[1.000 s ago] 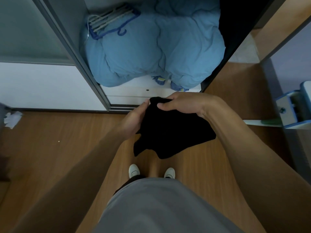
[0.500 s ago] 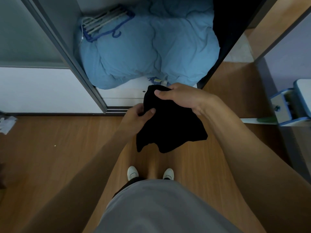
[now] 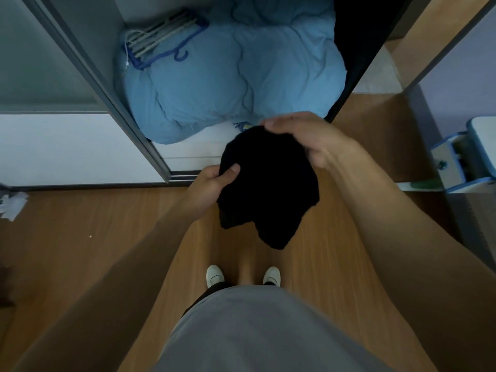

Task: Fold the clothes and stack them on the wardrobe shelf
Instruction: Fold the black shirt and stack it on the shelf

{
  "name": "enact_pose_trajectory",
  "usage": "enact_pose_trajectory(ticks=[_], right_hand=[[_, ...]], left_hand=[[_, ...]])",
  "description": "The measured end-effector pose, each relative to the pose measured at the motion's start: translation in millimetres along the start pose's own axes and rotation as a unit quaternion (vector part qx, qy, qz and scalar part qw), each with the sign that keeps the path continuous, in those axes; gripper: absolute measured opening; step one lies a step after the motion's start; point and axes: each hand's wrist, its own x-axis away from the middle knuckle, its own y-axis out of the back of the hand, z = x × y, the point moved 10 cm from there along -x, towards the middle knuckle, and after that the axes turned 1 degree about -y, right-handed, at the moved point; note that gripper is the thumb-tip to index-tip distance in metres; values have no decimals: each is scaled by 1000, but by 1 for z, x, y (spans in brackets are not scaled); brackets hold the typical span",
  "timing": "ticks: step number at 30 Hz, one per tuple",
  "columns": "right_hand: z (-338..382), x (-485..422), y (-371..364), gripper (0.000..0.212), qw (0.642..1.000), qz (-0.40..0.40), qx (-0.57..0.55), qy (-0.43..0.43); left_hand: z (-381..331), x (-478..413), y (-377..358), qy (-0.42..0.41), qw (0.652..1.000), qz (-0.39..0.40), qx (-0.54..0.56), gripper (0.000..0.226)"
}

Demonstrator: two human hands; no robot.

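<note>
2 hands held the black garment in the air, just in front of the open wardrobe and above the wooden floor. The left hand had a narrow grip, its thumb pressed on top of the cloth's left edge and its fingers hidden beneath. The right hand curled over the top edge, its grip closed on the fabric. The lower part hung loose in 2 uneven flaps. Behind it, a light blue quilt bulged past the wardrobe's lower front edge, with hangers lying on its left side. Floor stretched away on the left to a crumpled white scrap. A white-and-blue piece of furniture stood close on the right.
</note>
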Motion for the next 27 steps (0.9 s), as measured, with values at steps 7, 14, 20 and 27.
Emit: enact_pose_trajectory(ticks=[7,14,20,27], right_hand=[[-76,-13,22,55,992,13,-115,-53],[-131,-8,-17,39,989,71,-78,-99],[-68,-4,14,20,992,-23,-117,37],[-53,18,-26,24,985,157,-54,56]], left_hand=[[-23,3,5,12,977,-95,192,32],[-34,9,17,14,971,-125,202,34],[-33,15,40,65,975,-150,152,25],[-47,11,23,129,963,-106,211,31]])
